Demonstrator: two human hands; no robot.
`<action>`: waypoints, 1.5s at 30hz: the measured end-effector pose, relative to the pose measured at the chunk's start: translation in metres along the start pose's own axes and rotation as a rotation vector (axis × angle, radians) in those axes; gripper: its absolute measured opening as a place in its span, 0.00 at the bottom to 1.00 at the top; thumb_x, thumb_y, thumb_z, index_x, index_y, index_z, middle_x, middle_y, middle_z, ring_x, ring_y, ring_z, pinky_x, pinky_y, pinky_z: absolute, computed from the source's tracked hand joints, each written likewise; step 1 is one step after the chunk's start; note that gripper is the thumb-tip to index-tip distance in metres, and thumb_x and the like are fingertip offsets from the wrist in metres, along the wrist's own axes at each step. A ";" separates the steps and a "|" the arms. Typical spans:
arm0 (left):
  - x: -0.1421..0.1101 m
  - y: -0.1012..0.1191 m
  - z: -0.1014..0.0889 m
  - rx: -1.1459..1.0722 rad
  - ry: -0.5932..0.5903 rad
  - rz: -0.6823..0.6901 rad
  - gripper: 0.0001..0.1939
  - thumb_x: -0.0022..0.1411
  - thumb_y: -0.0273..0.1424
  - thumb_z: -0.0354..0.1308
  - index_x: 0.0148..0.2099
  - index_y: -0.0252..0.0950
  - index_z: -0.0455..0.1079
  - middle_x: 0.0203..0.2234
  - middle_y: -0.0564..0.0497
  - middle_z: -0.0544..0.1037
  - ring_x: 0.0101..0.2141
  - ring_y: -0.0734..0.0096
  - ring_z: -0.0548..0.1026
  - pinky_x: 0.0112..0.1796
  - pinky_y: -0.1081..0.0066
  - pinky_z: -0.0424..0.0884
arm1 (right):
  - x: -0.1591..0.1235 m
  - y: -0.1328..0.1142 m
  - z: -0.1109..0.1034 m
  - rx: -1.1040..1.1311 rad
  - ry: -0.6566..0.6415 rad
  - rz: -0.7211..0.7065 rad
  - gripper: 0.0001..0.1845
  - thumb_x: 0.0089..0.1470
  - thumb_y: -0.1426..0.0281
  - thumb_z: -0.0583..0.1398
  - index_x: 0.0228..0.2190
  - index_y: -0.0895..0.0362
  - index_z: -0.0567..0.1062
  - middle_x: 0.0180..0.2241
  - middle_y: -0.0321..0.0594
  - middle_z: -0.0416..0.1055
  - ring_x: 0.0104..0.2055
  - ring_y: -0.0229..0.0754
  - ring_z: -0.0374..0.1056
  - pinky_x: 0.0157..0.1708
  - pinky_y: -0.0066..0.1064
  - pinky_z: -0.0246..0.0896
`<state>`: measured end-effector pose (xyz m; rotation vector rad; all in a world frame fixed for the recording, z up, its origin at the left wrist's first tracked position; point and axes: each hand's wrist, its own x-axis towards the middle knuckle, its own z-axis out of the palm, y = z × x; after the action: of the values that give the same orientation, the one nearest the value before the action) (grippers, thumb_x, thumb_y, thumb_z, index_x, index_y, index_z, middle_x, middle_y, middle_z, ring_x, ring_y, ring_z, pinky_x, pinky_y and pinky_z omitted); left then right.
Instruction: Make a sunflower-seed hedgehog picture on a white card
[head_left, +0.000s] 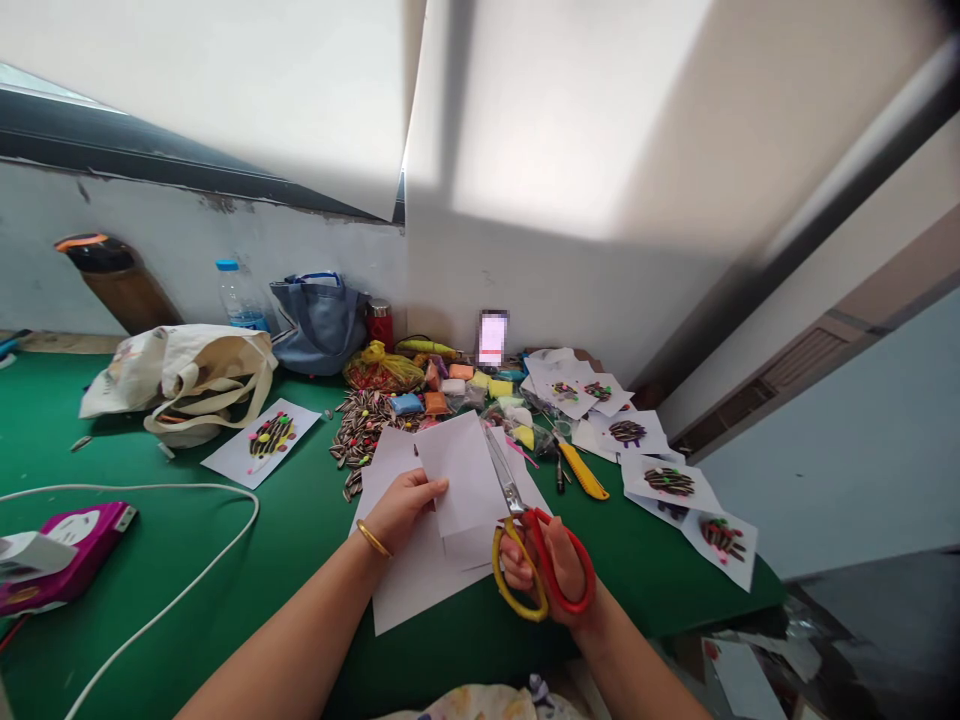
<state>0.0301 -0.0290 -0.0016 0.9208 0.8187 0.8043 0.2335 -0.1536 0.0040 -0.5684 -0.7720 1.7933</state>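
Note:
My left hand [409, 505], with a gold bangle at the wrist, pinches a small piece of white paper [466, 480] between thumb and fingers. My right hand [551, 560] grips a pair of scissors [511, 490] with one red and one yellow handle loop. The blades point up and away along the right edge of the held paper; whether they touch it I cannot tell. Beneath lie larger white sheets [409, 590] on the green table [300, 590]. Just beyond the paper is a heap of striped sunflower seeds [364, 430] mixed with small coloured balls.
A yellow utility knife [585, 470] lies right of the scissors. Seed-decorated cards [670, 482] line the right side; another card [262, 442] is at left. Clay packets [435, 403], a phone [492, 338] and bags [319, 320] stand behind. A white cable [202, 570] crosses the left.

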 end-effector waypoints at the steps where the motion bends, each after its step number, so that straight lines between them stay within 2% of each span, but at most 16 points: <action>1: 0.000 0.000 0.000 0.008 0.004 0.002 0.17 0.42 0.40 0.72 0.29 0.32 0.76 0.20 0.47 0.76 0.25 0.65 0.74 0.29 0.69 0.66 | -0.001 -0.001 0.002 -0.019 0.008 0.001 0.33 0.53 0.39 0.53 0.28 0.58 0.70 0.22 0.34 0.56 0.21 0.32 0.46 0.22 0.27 0.43; 5: 0.001 -0.002 -0.002 0.059 0.005 0.018 0.17 0.41 0.40 0.72 0.27 0.33 0.75 0.19 0.48 0.75 0.25 0.65 0.73 0.27 0.70 0.65 | -0.003 -0.004 0.005 -0.035 0.016 0.011 0.32 0.53 0.40 0.53 0.31 0.58 0.72 0.22 0.35 0.57 0.24 0.35 0.48 0.24 0.29 0.44; 10: 0.002 -0.006 -0.003 0.159 -0.041 0.020 0.18 0.43 0.43 0.70 0.27 0.32 0.74 0.20 0.49 0.75 0.24 0.68 0.72 0.26 0.71 0.64 | -0.002 -0.002 0.002 0.009 0.066 -0.012 0.29 0.54 0.42 0.54 0.35 0.57 0.72 0.28 0.37 0.61 0.24 0.33 0.49 0.24 0.28 0.45; 13: 0.002 -0.007 -0.003 0.209 -0.069 0.023 0.20 0.43 0.45 0.69 0.28 0.32 0.74 0.21 0.49 0.75 0.25 0.67 0.72 0.27 0.71 0.65 | 0.000 -0.002 0.002 0.023 0.070 -0.025 0.29 0.54 0.42 0.55 0.37 0.56 0.72 0.28 0.37 0.61 0.24 0.33 0.50 0.25 0.28 0.46; 20: 0.003 -0.007 -0.005 0.258 -0.065 0.043 0.20 0.45 0.46 0.67 0.28 0.32 0.74 0.21 0.48 0.75 0.25 0.67 0.72 0.27 0.71 0.64 | 0.004 0.003 -0.001 0.033 0.078 -0.055 0.27 0.54 0.43 0.56 0.32 0.55 0.71 0.25 0.35 0.60 0.22 0.31 0.47 0.23 0.27 0.42; 30: 0.002 -0.007 -0.003 0.248 -0.057 0.047 0.19 0.45 0.45 0.68 0.29 0.32 0.75 0.21 0.48 0.76 0.25 0.66 0.73 0.27 0.70 0.66 | 0.003 0.003 -0.005 0.006 0.077 -0.048 0.30 0.51 0.41 0.57 0.26 0.58 0.71 0.20 0.31 0.54 0.19 0.28 0.42 0.19 0.25 0.37; 34: 0.001 -0.007 -0.003 0.251 -0.062 0.028 0.19 0.44 0.45 0.68 0.29 0.33 0.75 0.21 0.48 0.77 0.26 0.64 0.74 0.28 0.69 0.67 | 0.003 -0.002 -0.005 -0.037 0.139 -0.081 0.30 0.50 0.41 0.58 0.36 0.56 0.74 0.20 0.29 0.54 0.17 0.27 0.40 0.16 0.24 0.36; 36: 0.002 -0.007 -0.004 0.241 -0.056 0.016 0.19 0.44 0.44 0.68 0.29 0.33 0.75 0.21 0.48 0.77 0.26 0.63 0.75 0.28 0.69 0.67 | 0.000 -0.013 -0.009 -0.117 0.218 -0.113 0.31 0.50 0.41 0.58 0.42 0.54 0.73 0.22 0.29 0.56 0.17 0.27 0.42 0.16 0.23 0.39; 38: 0.003 -0.008 -0.004 0.210 -0.028 0.012 0.19 0.44 0.44 0.69 0.30 0.32 0.75 0.21 0.48 0.77 0.26 0.63 0.75 0.28 0.69 0.68 | -0.005 -0.030 -0.018 -0.285 0.342 -0.130 0.28 0.52 0.44 0.57 0.43 0.53 0.72 0.23 0.31 0.59 0.18 0.29 0.48 0.17 0.23 0.45; 40: 0.004 -0.008 -0.003 0.149 0.004 0.017 0.19 0.44 0.44 0.69 0.31 0.32 0.75 0.22 0.47 0.77 0.26 0.64 0.75 0.28 0.69 0.68 | -0.015 -0.051 -0.033 -0.577 0.511 -0.103 0.22 0.54 0.50 0.60 0.43 0.52 0.71 0.25 0.33 0.63 0.21 0.32 0.56 0.20 0.24 0.52; 42: 0.005 -0.008 -0.001 0.066 0.020 0.020 0.20 0.44 0.43 0.70 0.33 0.31 0.76 0.24 0.46 0.78 0.26 0.65 0.75 0.29 0.69 0.69 | -0.027 -0.072 -0.054 -0.917 0.657 -0.028 0.24 0.49 0.54 0.64 0.45 0.52 0.71 0.30 0.36 0.69 0.27 0.37 0.64 0.25 0.28 0.60; 43: 0.005 -0.009 -0.001 0.025 0.022 0.020 0.20 0.45 0.42 0.70 0.35 0.31 0.76 0.25 0.46 0.79 0.26 0.66 0.75 0.29 0.70 0.69 | -0.034 -0.080 -0.065 -1.048 0.663 0.017 0.25 0.46 0.57 0.66 0.45 0.52 0.71 0.34 0.39 0.72 0.32 0.42 0.68 0.30 0.30 0.64; 45: 0.005 -0.009 0.001 -0.031 0.026 0.017 0.20 0.45 0.41 0.70 0.36 0.31 0.76 0.28 0.45 0.80 0.27 0.67 0.75 0.30 0.69 0.70 | -0.048 -0.092 -0.088 -1.252 0.602 0.125 0.27 0.45 0.61 0.66 0.48 0.53 0.72 0.44 0.43 0.74 0.43 0.48 0.71 0.41 0.34 0.66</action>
<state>0.0350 -0.0279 -0.0108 0.8923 0.8195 0.8430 0.3691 -0.1563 0.0127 -1.8785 -1.3728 0.9316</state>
